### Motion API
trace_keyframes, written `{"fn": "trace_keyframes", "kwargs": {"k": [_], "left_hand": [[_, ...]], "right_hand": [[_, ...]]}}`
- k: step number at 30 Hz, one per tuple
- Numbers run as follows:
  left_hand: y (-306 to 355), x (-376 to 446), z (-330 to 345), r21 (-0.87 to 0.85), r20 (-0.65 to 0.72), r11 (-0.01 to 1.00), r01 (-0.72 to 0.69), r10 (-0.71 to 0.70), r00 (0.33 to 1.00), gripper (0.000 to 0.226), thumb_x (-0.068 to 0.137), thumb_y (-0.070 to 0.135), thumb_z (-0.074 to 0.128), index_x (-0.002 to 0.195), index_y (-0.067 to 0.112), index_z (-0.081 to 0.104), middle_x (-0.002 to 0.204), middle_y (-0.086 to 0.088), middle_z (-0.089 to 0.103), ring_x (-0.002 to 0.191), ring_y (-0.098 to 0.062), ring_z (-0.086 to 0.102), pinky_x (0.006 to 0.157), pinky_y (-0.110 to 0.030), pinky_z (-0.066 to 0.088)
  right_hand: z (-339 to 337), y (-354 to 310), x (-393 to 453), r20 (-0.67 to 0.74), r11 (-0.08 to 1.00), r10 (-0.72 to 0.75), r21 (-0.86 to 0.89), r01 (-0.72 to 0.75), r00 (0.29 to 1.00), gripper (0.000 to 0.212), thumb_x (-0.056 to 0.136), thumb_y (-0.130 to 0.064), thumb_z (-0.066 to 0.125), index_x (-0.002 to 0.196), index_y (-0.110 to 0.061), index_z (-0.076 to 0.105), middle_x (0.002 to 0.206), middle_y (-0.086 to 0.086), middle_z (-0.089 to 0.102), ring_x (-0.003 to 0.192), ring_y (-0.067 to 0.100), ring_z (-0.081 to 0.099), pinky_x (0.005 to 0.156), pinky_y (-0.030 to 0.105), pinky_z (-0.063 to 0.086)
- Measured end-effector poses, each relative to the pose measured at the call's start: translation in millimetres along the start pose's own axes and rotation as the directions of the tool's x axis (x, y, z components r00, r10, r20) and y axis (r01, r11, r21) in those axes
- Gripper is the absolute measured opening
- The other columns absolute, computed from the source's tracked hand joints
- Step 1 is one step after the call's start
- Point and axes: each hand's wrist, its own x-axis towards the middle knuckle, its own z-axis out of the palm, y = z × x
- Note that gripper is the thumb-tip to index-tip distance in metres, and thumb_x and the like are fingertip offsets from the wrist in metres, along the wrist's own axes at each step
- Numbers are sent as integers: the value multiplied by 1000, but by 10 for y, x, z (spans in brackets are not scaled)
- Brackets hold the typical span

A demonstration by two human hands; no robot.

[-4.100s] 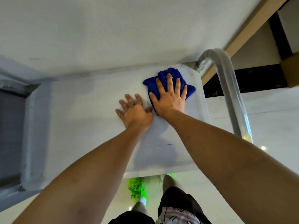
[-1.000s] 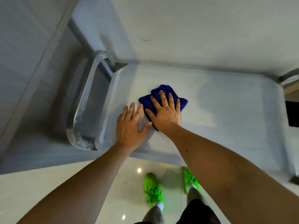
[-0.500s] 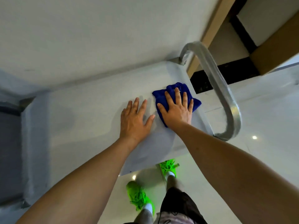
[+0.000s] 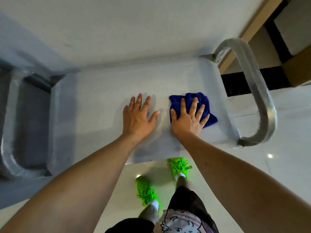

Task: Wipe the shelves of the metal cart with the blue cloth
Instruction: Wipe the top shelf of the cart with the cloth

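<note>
Two handles are bracketing the cart: the left handle is sitting blurred at the edge of view, and the top shelf is stretching rightward from it. We are laying our left hand flat on bare metal, fingers spread, gripping nothing. Just beside it, our right hand is pressing the cloth down under an open palm, fingers splayed, near the shelf's right end. Beyond it the right handle is curving over the floor. Nothing is lying between cloth and rim. Green shoes are showing below the shelf's near edge.
</note>
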Motion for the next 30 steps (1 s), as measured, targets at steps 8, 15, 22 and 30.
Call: {"fn": "trace_keyframes", "kwargs": {"k": [8,15,22,30], "left_hand": [[-1353,-915,-319,-24,-112,953,302,-303,947,73,93,68,21,156,30,18,164,-7,15,150,-29,9,119,-50,17],[-1977,-1661,-584,-79,-181,908,412,-420,890,71,96,66,21,156,29,18,165,-5,12,151,-28,7,120,-49,14],[-2025,-1835,-568,-45,-154,905,423,-425,892,68,97,66,21,156,31,16,165,-3,11,151,-26,4,121,-50,12],[-1258,-1396,-327,-37,-140,957,287,-290,947,70,94,69,16,155,34,17,165,-3,13,151,-26,7,121,-47,12]], "right_hand": [[669,-1355,-783,94,911,-390,-109,399,916,71,98,-71,8,160,-38,1,169,2,-15,153,36,-15,116,62,-16],[1140,-2134,-1650,231,707,-648,-173,686,726,68,101,-63,23,159,-39,-2,169,3,-16,152,38,-18,118,65,-12],[1240,-2088,-2119,298,504,-796,-157,849,527,80,99,-55,42,161,-31,-3,170,1,-6,154,34,-14,120,61,-7],[893,-1191,-1732,279,511,-807,-113,852,521,78,97,-71,25,161,-34,-2,170,-3,1,154,27,-11,122,54,-9]]}}
